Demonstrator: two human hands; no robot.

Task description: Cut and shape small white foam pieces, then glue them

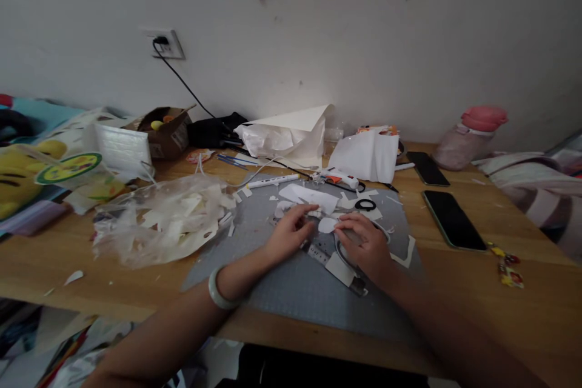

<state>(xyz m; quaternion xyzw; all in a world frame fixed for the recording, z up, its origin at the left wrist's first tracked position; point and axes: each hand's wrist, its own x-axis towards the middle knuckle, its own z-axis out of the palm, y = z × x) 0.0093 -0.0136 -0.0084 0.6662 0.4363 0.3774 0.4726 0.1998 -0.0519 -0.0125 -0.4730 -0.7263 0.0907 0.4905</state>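
Observation:
My right hand is closed in a pinch on the edge of a small rounded piece of white paper. Opposite it, my left hand rests over the mat with thumb and forefinger apart, its fingertips beside small white scraps. A grey cutting mat lies under both hands. Between and below them are a metal ruler and a white piece of paper. Partly hidden by my right hand are scissors with black handles. A folded white sheet lies just beyond my fingers.
A clear plastic bag of paper scraps lies at left. A white pen and a glue gun are behind the mat. Two phones and a pink-lidded bottle stand right. A cup is far left.

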